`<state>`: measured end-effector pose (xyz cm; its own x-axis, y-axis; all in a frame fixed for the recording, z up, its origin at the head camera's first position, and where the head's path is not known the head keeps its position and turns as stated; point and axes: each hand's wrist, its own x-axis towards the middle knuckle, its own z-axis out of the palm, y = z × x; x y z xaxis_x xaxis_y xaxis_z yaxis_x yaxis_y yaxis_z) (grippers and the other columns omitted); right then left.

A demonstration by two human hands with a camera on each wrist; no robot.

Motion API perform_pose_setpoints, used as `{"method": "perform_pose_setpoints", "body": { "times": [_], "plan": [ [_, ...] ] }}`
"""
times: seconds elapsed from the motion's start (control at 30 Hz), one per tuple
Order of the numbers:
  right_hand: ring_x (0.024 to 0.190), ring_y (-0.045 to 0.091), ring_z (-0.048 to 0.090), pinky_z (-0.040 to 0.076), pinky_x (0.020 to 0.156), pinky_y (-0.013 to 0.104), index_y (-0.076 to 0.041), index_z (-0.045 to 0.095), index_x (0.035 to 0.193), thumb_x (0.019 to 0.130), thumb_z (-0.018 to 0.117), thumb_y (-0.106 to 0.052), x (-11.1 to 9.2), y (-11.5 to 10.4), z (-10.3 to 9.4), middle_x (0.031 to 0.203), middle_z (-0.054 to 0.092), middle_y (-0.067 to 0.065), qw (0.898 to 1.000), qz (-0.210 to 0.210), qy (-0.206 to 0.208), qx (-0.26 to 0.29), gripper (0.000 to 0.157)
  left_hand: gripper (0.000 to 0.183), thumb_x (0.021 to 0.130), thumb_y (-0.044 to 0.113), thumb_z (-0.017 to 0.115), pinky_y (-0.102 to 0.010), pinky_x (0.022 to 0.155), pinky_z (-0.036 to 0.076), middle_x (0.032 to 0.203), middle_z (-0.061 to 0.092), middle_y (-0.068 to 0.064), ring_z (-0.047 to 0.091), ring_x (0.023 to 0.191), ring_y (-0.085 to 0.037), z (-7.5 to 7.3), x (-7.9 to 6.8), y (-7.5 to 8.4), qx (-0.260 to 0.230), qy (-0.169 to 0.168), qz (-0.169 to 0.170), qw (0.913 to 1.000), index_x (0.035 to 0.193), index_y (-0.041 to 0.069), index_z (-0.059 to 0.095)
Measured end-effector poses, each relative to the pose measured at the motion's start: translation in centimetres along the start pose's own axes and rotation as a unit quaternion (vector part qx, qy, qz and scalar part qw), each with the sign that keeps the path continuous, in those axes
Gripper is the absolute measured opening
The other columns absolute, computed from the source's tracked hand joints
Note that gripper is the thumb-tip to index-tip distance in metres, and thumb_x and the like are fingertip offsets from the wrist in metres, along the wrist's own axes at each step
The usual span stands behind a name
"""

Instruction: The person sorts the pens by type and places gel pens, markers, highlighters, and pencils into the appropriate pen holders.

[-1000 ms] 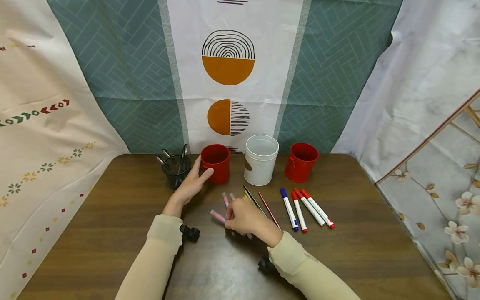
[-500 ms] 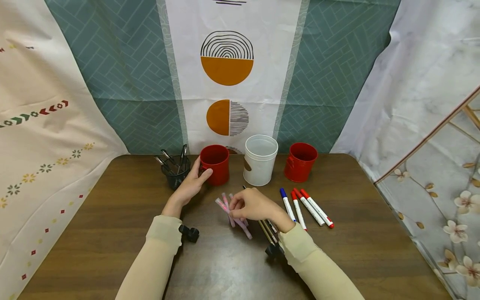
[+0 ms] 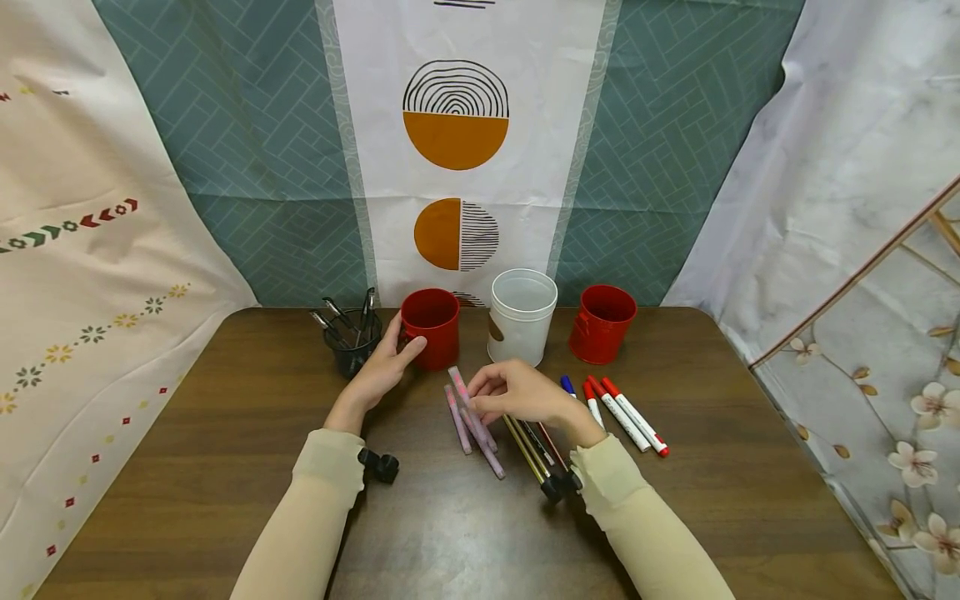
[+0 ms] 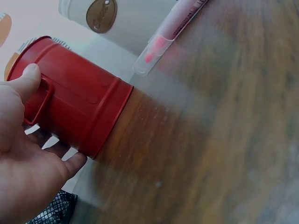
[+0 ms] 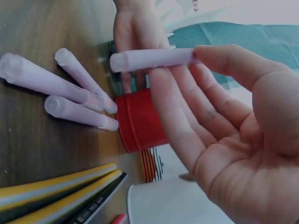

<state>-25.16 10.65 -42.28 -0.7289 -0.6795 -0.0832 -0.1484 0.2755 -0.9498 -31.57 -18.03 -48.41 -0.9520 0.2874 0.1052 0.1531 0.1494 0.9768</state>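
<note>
My left hand [image 3: 382, 362] grips a red metal mug [image 3: 441, 343] by its handle side; in the left wrist view the thumb lies by the mug's handle, and the other fingers reach behind and below. Between thumb and fingertips my right hand [image 3: 525, 392] pinches a pink highlighter [image 5: 149, 59], raised off the table. The highlighter's clear cap [image 4: 148, 58] points towards the mugs. Three more pink highlighters [image 5: 39, 77] lie below it on the wood, two of them crossing or touching.
Several pencils [image 3: 527, 450] lie partly under the right wrist. A white canister [image 3: 517, 337] and a second red mug [image 3: 600, 333] stand behind. Red-capped markers [image 3: 630, 417] and a blue-capped one lie to the right. A black mesh cup [image 3: 352, 354] with pens stands left.
The right hand has lifted a highlighter and moved it up and to the right, turning its capped end towards the mugs. The left hand stays at the red mug.
</note>
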Motion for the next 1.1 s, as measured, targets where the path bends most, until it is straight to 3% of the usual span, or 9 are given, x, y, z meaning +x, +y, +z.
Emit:
{"method": "perform_pose_setpoints", "body": {
  "times": [0.23,0.4,0.57,0.9,1.1],
  "plan": [
    [0.09,0.033,0.076,0.064,0.087,0.048,0.001,0.071,0.115,0.101,0.073,-0.01,-0.1,0.0,-1.0,0.103,0.073,0.016,0.999,-0.011,0.032,0.034,0.018,0.083,0.111,0.033,0.057,-0.058,0.13,0.019,0.177,0.014,-0.008,0.015,0.162,-0.034,0.0,0.0,0.0,0.005,0.003,0.002,1.0,0.172,0.019,0.004],
    [0.091,0.036,0.075,0.058,0.094,0.062,0.002,0.07,0.117,0.101,0.072,-0.008,-0.2,-0.3,-1.3,0.103,0.073,0.014,0.995,-0.017,0.065,0.067,0.019,0.083,0.111,0.033,0.057,-0.059,0.13,0.017,0.177,0.013,-0.007,0.013,0.163,-0.033,0.0,0.0,0.1,0.006,0.005,0.001,1.0,0.172,0.018,0.004],
    [0.09,0.027,0.074,0.051,0.098,0.071,0.005,0.067,0.121,0.101,0.07,-0.001,-0.4,-0.3,-1.7,0.103,0.072,0.014,0.99,-0.026,0.092,0.103,0.021,0.083,0.111,0.034,0.058,-0.059,0.13,0.017,0.177,0.013,-0.007,0.013,0.163,-0.033,0.0,0.1,-0.1,0.007,0.005,-0.001,1.0,0.172,0.019,0.004],
    [0.094,0.033,0.077,0.052,0.097,0.068,0.007,0.068,0.122,0.1,0.07,0.0,-0.5,-0.5,-3.0,0.104,0.075,0.016,0.988,-0.049,0.109,0.098,0.022,0.083,0.111,0.033,0.058,-0.059,0.13,0.018,0.177,0.015,-0.007,0.015,0.162,-0.033,0.1,0.2,-0.2,0.001,0.002,0.004,1.0,0.172,0.018,0.004],
    [0.093,0.026,0.077,0.06,0.094,0.053,0.006,0.068,0.122,0.101,0.071,-0.002,0.0,-1.9,-4.6,0.106,0.075,0.017,0.988,-0.062,0.121,0.079,0.023,0.084,0.111,0.033,0.058,-0.058,0.13,0.018,0.177,0.015,-0.007,0.015,0.161,-0.033,0.0,0.1,-0.2,-0.001,0.003,0.0,1.0,0.172,0.018,0.004]
  ]
}}
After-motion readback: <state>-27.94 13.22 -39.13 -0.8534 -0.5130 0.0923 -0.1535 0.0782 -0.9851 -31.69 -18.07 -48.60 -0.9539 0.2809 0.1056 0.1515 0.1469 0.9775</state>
